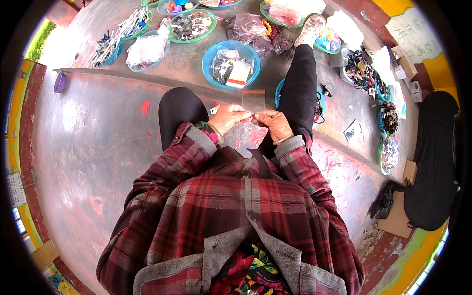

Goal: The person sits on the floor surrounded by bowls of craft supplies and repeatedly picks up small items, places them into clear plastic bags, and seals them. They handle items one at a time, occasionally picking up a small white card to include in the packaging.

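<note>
Both hands up over the lap: left hand (227, 118) & right hand (273, 124) pinch a small clear bag (253, 100) by its lower edge, fingers narrow on it, bag standing just above them. Looks like the bag's being opened/readied; next needs fingers to part its mouth w/o tearing. Blue bowl (211, 58) just beyond. Bag's contents, if any, hard to make out.

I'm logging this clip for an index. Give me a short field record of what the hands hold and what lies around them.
left hand: pinches the small clear plastic bag at its lower edge
right hand: fingers at the same bag's lower edge
bag: held upright between the knees
nearest bowl: blue bowl holding packets, ahead of the hands
further off: green bowl of small parts
surface: grey concrete floor
</note>
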A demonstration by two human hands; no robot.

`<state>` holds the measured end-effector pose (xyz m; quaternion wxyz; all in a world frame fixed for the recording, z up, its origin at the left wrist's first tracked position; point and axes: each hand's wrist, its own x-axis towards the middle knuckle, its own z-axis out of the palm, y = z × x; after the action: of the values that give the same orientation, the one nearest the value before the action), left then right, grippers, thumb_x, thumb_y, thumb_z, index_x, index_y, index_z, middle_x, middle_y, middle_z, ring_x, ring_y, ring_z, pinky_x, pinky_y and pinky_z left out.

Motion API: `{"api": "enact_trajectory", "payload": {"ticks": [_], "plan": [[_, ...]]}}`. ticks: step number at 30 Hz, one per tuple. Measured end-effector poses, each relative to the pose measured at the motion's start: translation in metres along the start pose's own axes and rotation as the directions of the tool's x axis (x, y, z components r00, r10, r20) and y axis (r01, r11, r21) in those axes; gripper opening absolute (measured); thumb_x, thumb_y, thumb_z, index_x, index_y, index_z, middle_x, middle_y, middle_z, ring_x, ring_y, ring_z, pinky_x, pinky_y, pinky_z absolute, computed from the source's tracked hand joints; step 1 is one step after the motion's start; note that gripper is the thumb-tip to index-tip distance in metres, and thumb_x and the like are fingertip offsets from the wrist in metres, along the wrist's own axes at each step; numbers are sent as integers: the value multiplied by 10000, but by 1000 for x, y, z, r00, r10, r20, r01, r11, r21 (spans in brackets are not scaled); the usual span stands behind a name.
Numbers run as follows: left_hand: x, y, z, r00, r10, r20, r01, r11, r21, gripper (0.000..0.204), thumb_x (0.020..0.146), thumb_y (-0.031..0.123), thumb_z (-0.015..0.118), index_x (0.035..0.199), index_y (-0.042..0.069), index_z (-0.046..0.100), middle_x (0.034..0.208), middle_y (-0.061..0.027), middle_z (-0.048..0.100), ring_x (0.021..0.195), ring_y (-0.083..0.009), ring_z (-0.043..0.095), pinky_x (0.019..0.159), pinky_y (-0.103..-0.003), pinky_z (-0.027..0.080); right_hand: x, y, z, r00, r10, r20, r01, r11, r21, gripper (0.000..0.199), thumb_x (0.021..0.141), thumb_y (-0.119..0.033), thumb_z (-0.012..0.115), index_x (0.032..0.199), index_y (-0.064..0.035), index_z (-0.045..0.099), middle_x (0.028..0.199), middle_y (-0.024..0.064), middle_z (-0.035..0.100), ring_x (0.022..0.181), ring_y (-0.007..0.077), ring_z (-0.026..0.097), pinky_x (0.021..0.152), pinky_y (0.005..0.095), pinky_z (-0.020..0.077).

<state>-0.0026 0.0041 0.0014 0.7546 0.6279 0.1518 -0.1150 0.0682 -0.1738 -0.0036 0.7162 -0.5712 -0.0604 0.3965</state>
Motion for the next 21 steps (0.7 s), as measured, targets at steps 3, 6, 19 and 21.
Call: {"api": "enact_trajectory", "payload": {"ticks": [3, 6, 19, 21], "plan": [[-2, 3, 1, 999, 44, 0, -44, 999, 0, 175, 786, 219, 626, 775, 45, 634, 707, -15, 604, 641, -70, 514, 594, -205, 388, -1, -2, 1, 1000, -15, 0, 15, 1000, -20, 111, 765, -70, 623, 820, 23, 644, 733, 84, 637, 685, 135, 584, 677, 247, 450], [-2, 2, 1, 998, 55, 7, -56, 998, 6, 172, 785, 214, 627, 779, 42, 637, 715, -15, 607, 644, -70, 512, 602, -205, 391, -1, -3, 3, 999, -52, -16, 51, 998, -39, 81, 743, -38, 631, 788, 27, 645, 716, 83, 635, 678, 136, 585, 673, 251, 452], [2, -5, -1, 995, 49, 85, -47, 999, -23, 247, 824, 238, 573, 928, 19, 623, 859, -48, 624, 790, -107, 555, 668, -232, 414, 2, 4, -1, 991, -129, -28, 127, 990, -64, 49, 696, -1, 670, 710, 16, 626, 684, 53, 619, 633, 96, 551, 617, 220, 428], [3, -6, 0, 995, 54, 83, -54, 999, -10, 241, 827, 233, 568, 928, 22, 625, 862, -49, 626, 789, -107, 557, 663, -231, 414, 3, 7, 0, 992, -127, -19, 127, 992, -4, 56, 694, 0, 674, 703, 13, 620, 684, 51, 618, 626, 95, 547, 614, 220, 428]]}}
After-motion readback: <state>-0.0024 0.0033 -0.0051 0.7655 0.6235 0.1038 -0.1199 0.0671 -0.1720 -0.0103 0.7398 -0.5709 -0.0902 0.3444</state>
